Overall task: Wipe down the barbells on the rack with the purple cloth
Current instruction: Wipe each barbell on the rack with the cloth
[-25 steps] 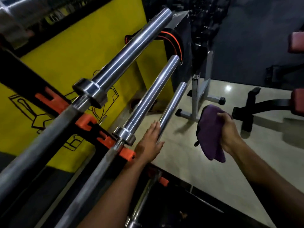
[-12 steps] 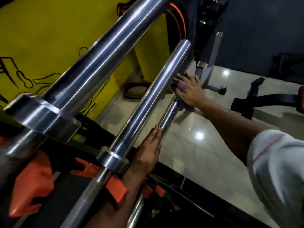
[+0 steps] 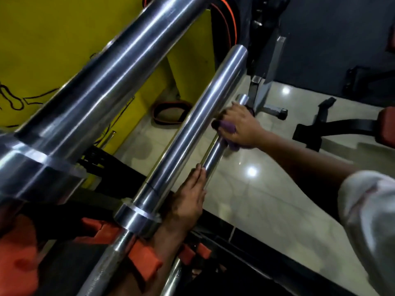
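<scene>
The scene is dim overall, lit from overhead: two round glints sit on the glossy floor [image 3: 267, 189], one just below the right hand [image 3: 241, 127] and one beyond it. Long streaks of glare run along the barbell sleeves [image 3: 192, 133] left of both hands. The white sleeve [image 3: 367, 210] on the right arm is smeared with motion blur. Below the left hand [image 3: 188, 201], the rack [image 3: 145, 263] sinks into shadow. Straight bars bow slightly toward the frame edges.

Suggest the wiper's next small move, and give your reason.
Probably slide the right hand with the cloth down the lowest bar toward the left hand. The cloth is wrapped round the bar near its far end, and the stretch between the hands looks unwiped.
</scene>
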Motion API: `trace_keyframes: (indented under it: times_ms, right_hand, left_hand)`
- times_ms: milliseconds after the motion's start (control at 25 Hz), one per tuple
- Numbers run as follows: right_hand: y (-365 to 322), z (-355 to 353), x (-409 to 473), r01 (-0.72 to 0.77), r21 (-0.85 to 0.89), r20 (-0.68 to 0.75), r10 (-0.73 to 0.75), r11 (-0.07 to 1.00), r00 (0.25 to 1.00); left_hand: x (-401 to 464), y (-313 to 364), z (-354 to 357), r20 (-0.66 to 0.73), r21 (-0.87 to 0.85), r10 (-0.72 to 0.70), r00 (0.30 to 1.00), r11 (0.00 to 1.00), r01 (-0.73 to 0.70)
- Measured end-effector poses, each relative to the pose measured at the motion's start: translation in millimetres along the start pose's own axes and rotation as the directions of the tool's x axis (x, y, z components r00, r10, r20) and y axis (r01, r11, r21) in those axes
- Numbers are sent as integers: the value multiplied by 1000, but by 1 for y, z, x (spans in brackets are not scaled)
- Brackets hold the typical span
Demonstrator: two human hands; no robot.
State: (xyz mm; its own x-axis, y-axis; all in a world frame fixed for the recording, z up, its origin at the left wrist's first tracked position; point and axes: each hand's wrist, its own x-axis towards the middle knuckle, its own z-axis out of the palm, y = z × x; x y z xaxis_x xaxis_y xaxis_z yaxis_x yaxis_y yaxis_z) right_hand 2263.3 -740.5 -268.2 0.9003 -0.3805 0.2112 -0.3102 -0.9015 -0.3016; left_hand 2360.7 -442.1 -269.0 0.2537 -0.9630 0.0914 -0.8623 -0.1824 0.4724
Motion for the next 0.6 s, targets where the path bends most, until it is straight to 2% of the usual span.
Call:
trace_keyframes:
  times_ms: [120,200,240,320,400,440,480,520,600]
  right_hand:
    - [41,-18,39,-269,-1,27,269,963,963]
    - [30,-16,56,-406,-21,32,406,914,913]
    - [15,-8,53,-394,-68,34,397,917,917]
    - [-14,5,25,-191,-113,27,195,975,980]
    - [-12,6,-2,11,-24,48,-10,1000,999]
    - [1,3,-2,62,20,48,-63,998,997]
    - [14,-1,6,26,52,32,-28,998,999]
    - [25,-4,16,-80,78,7,80,994,997]
    - [26,-2,34,-323,122,-58,332,938,941]
  left_hand:
    - [-3,2,0,20,34,-23,1000,999,22]
    - [-3,0,2,10,39,-29,1000,999,29]
    - [-3,-1,3,9,47,-27,1000,999,27]
    - [-4,-1,3,14,54,-23,1000,998,22]
    - [-4,-1,4,16,54,-24,1000,998,23]
    - [-4,0,5,11,62,-27,1000,998,26]
    - [-4,0,7,9,73,-29,1000,997,29]
    - [-5,0,9,3,92,-32,999,995,32]
    - [-7,2,12,-35,182,-13,999,983,19]
